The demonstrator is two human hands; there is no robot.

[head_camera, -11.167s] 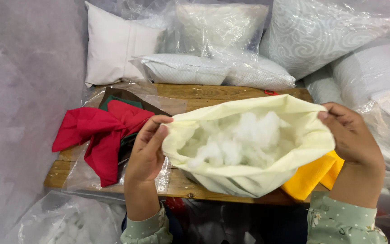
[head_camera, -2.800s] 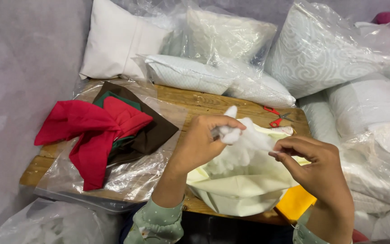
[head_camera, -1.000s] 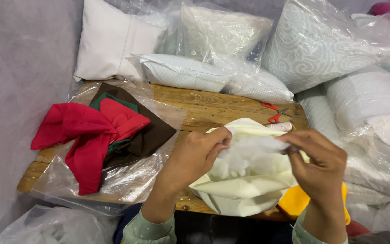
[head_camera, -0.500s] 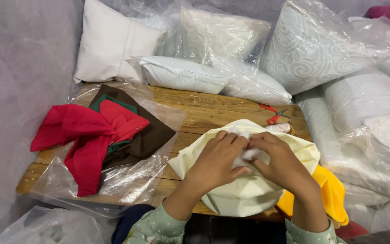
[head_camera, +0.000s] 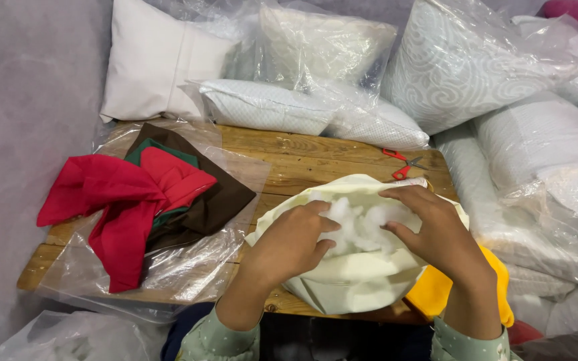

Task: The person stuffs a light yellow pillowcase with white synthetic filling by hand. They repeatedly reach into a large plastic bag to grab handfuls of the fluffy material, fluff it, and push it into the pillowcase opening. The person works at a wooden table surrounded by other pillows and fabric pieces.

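A pale yellow pillow cover (head_camera: 356, 281) lies open on the wooden table (head_camera: 282, 154) in front of me, with white fluffy stuffing (head_camera: 359, 224) showing at its mouth. My left hand (head_camera: 292, 241) presses down on the stuffing from the left, fingers curled into it. On the right side of the opening rests my right hand (head_camera: 433, 230), its fingers spread over the stuffing and the cover's edge. Both hands touch the filling; the inside of the cover is hidden.
Red, green and brown fabric covers (head_camera: 142, 200) lie on clear plastic at the table's left. Red-handled scissors (head_camera: 399, 164) sit at the back right. Bagged white pillows (head_camera: 483, 67) pile behind and to the right. A yellow cloth (head_camera: 436, 291) lies under the cover. A plastic bag of stuffing (head_camera: 68, 337) sits lower left.
Earlier the cover was held wide open, then my left hand brought a tuft of stuffing to it. Both hands have since come down onto the opening and now press the filling in.
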